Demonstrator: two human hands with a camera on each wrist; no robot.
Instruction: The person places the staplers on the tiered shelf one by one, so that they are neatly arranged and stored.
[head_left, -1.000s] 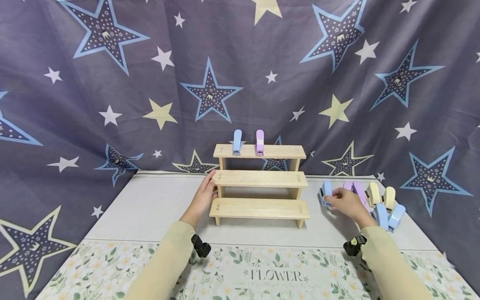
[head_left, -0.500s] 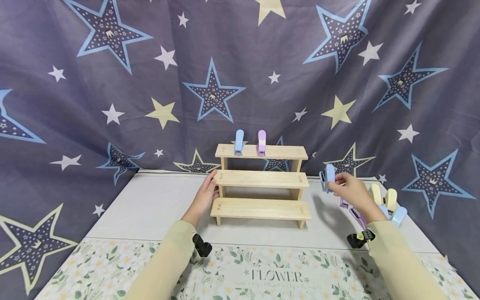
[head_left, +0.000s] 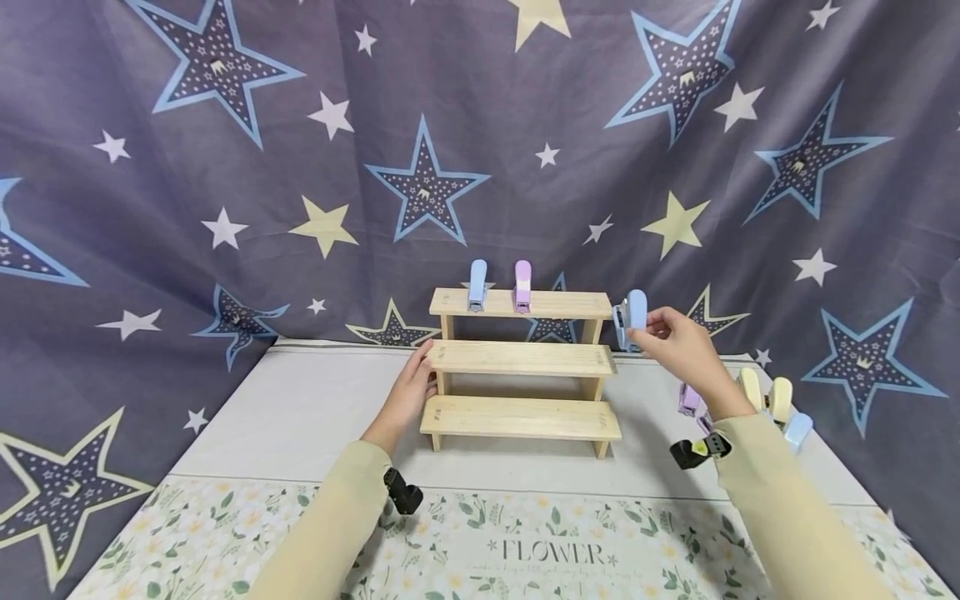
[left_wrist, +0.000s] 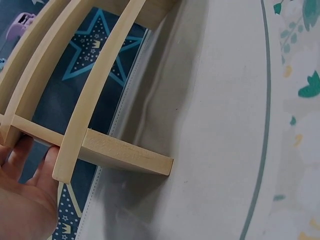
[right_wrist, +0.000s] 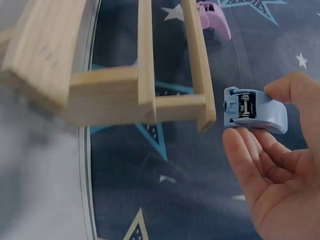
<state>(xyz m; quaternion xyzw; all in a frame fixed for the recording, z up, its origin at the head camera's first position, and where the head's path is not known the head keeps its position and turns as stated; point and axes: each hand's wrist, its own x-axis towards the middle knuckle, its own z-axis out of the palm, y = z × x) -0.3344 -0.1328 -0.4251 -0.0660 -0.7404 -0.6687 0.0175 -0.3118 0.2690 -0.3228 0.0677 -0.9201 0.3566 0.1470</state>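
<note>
A three-tier wooden shelf (head_left: 521, 357) stands on the table. My left hand (head_left: 408, 385) grips its left end at the middle tier; in the left wrist view the fingers (left_wrist: 17, 157) curl against the side of the wood. My right hand (head_left: 678, 346) pinches a light blue stapler (head_left: 635, 319) between thumb and fingers, off the table and just right of the top tier. The right wrist view shows that stapler (right_wrist: 255, 110) apart from the board end, its spring visible. On the top tier stand another blue stapler (head_left: 477, 286) and a purple stapler (head_left: 522, 286).
Right of the shelf, several staplers lie on the table, among them a purple one (head_left: 688, 400), a cream one (head_left: 780, 398) and a blue one (head_left: 798, 432); my right forearm partly hides the group. A star-patterned curtain (head_left: 300, 150) hangs behind. A floral mat (head_left: 420, 542) covers the front.
My right hand has lifted the blue stapler off the table and carried it up and left, close to the top tier's right end. The left hand has stayed on the shelf.
</note>
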